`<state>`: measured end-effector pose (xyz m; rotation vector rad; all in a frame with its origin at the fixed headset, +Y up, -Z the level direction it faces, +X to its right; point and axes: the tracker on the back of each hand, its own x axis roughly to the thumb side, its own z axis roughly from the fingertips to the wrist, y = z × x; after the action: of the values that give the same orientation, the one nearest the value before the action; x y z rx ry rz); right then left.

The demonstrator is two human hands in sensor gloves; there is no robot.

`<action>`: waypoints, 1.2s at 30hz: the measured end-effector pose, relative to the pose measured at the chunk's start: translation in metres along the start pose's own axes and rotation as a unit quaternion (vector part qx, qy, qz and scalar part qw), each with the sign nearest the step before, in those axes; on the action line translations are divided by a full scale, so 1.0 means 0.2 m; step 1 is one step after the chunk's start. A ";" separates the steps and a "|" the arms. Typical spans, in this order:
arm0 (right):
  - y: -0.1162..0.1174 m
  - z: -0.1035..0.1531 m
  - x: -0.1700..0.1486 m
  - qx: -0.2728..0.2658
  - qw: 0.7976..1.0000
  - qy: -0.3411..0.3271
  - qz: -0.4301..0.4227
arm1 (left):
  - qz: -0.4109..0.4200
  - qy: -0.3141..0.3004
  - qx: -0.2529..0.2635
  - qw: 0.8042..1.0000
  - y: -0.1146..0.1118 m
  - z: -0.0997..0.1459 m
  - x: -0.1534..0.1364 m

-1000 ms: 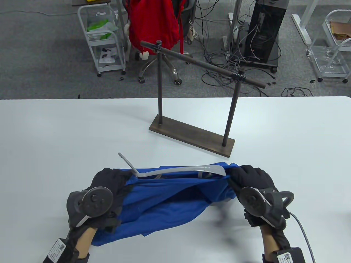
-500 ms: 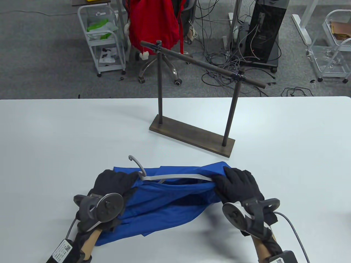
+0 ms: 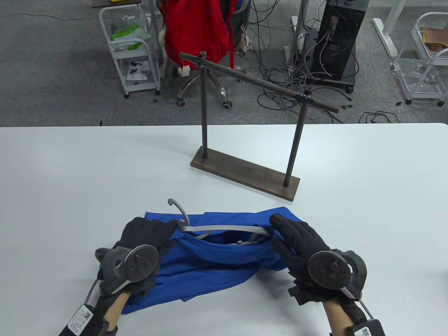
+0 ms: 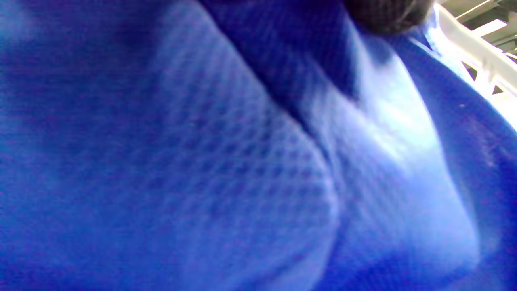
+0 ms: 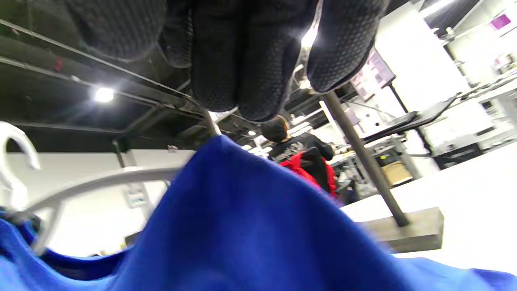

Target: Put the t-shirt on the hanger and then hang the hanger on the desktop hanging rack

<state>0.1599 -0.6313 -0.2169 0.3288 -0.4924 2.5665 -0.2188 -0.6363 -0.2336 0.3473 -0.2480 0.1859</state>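
Observation:
A blue t-shirt [image 3: 217,266] lies bunched on the white table [image 3: 70,175] near its front edge. A grey plastic hanger [image 3: 224,228] sits partly inside the shirt, its hook [image 3: 176,206] sticking out at the upper left. My left hand [image 3: 168,229] grips the shirt cloth beside the hook; in the left wrist view the t-shirt [image 4: 202,161] fills the frame. My right hand [image 3: 280,231] lies with straight fingers [image 5: 242,60] over the shirt's right end, where the hanger's arm goes under the cloth. The dark desktop rack [image 3: 245,173] stands behind, its bar [image 3: 259,84] bare.
Beyond the table's far edge are a chair with a red jacket [image 3: 196,28], white carts [image 3: 133,52], a black computer tower [image 3: 336,42] and floor cables. The right wrist view shows the rack base [image 5: 404,232] and a person [image 5: 291,145] far off.
The hanger has slid further into the shirt and its hook has moved right. My right hand let go of the shirt's end, drew back and straightened its fingers. The left hand shifted slightly right.

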 end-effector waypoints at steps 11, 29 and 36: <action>0.15 -0.02 0.04 0.126 0.979 0.001 0.163 | 0.026 -0.015 0.001 1.000 0.00 0.02 0.04; 0.22 0.04 0.23 0.045 0.981 -0.067 0.179 | 0.021 -0.046 -0.035 0.998 -0.04 0.05 0.19; 0.14 0.03 0.17 -0.007 0.988 -0.046 0.144 | 0.032 -0.016 -0.037 0.999 -0.03 0.01 0.06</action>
<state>0.1178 -0.6423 -0.2087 0.3995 -0.6316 2.8342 -0.2059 -0.6406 -0.2296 0.2690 -0.2965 0.2340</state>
